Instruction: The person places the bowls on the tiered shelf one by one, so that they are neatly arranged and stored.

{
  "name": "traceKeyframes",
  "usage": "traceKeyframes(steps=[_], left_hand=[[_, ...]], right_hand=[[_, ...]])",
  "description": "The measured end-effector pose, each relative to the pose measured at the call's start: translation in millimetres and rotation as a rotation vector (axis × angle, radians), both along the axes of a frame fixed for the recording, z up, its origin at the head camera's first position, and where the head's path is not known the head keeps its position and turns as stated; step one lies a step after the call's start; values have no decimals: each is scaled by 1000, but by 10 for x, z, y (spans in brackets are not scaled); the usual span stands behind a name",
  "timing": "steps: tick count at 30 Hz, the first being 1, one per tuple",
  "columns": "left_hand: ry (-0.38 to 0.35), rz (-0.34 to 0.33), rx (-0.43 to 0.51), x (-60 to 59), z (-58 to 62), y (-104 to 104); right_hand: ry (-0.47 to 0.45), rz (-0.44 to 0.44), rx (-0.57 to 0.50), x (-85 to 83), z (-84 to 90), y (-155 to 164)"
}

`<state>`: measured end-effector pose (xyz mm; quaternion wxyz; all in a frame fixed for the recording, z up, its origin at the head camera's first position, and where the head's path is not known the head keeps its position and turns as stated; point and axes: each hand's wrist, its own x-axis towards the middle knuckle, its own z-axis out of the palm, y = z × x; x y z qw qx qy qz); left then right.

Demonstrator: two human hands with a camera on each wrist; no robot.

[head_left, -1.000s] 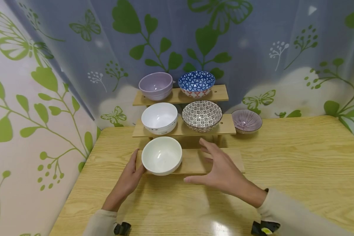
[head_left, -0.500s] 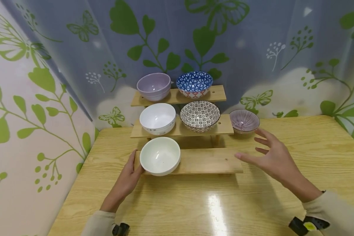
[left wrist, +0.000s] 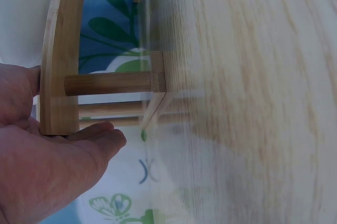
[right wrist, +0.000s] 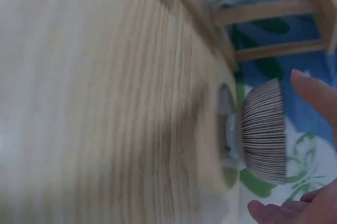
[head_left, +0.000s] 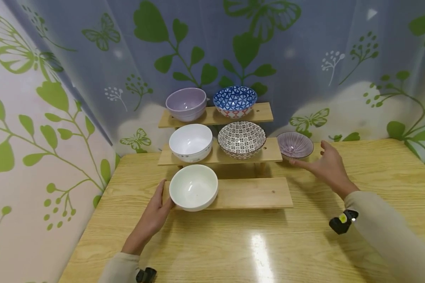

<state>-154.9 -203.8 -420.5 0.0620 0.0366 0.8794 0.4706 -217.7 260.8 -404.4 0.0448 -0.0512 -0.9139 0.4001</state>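
right hand (head_left: 327, 167) has swung from front of lowest shelf (head_left: 248, 192) out to striped purple bowl (head_left: 295, 144), which sits on table (head_left: 357, 220) just right of shelf rack; reach now on that bowl. fingers spread wide, either side of bowl, nothing gripped yet. left hand (head_left: 156, 212) unmoved, fingers flat against shelf's left end beside white bowl (head_left: 193, 187).

The worktop (head_left: 340, 251) is pale wood-grain with a smooth, glossy finish that throws back a bright glare. The stepped shelf (head_left: 248, 192) is matt, light wood. The bowls look like glazed ceramic: the white bowl (head_left: 193, 187) shiny and plain, the purple bowl (head_left: 295, 144) finely ribbed. The backdrop (head_left: 304, 59) is thin printed cloth.
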Motion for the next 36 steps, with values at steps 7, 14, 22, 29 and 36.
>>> traceKeyframes(steps=[7,14,22,29,36], left_hand=[[-10,-5,25,-10,-9,-8],[-15,-18,27,-14,4,7],[-36,-7,33,5,40,8],[-16,0,25,-12,-26,-23],[-27,-1,18,-17,-22,-17]], right_hand=[[127,2,-84,-352,-203,-63],[212,19,-129,-473,-318,-115],[220,-18,-136,-466,-344,-146],[168,-39,-126,-318,-201,-93],[110,-63,-97,-58,85,36]])
